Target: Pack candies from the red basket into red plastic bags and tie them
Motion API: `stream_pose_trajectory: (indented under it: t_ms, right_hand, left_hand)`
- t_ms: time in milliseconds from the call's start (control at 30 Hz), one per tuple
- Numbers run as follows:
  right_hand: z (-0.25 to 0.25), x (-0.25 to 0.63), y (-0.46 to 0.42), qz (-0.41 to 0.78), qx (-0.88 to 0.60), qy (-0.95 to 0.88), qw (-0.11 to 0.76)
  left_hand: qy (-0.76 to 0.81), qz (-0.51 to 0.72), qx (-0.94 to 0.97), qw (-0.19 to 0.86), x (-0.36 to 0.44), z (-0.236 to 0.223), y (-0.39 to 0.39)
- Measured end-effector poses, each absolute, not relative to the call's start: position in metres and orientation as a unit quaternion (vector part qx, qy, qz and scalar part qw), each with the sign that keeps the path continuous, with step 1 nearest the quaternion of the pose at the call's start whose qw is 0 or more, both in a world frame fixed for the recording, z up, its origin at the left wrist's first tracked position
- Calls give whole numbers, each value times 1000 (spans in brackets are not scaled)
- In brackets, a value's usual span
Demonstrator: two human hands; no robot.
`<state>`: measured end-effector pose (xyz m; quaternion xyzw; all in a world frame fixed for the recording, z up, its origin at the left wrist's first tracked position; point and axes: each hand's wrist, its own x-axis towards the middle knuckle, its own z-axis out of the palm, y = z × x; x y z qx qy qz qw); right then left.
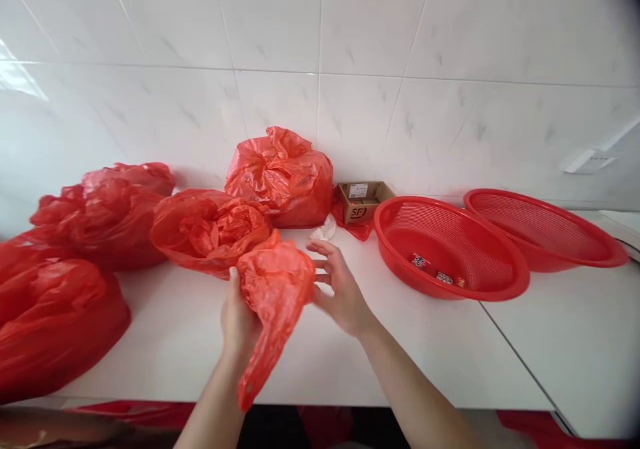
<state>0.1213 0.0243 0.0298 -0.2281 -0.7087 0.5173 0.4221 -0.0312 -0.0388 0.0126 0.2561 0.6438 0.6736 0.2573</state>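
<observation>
A crumpled red plastic bag (277,276) is held up above the white table, one end of it hanging toward the front edge. My left hand (240,319) is closed round its left side, thumb on top and the other fingers hidden behind it. On the opposite side is my right hand (343,289), fingers apart, its fingertips close against the bag's right edge. Whether they touch the plastic I cannot tell. Just behind lies a larger loose red bag (210,232), its crumpled top gathered in the middle.
Full red bags (60,309) stand on the left, and another tied bag (280,176) sits by the wall. Right of it is a small cardboard box (364,202) and a crumpled tissue (325,228). A red basket (453,289) holds small packets; a second basket (545,229) stands behind it.
</observation>
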Motion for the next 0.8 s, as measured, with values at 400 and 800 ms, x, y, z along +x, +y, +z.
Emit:
stream_pose_trajectory:
  t_ms: [400,800]
  right_hand:
    - [-16,224,36,627,-348,-334,612]
    - [-35,229,13,619,-367,-381,581]
  left_hand:
    - [706,476,433,295,-50,-6,-31]
    - [740,261,620,-28,37,-32,-37]
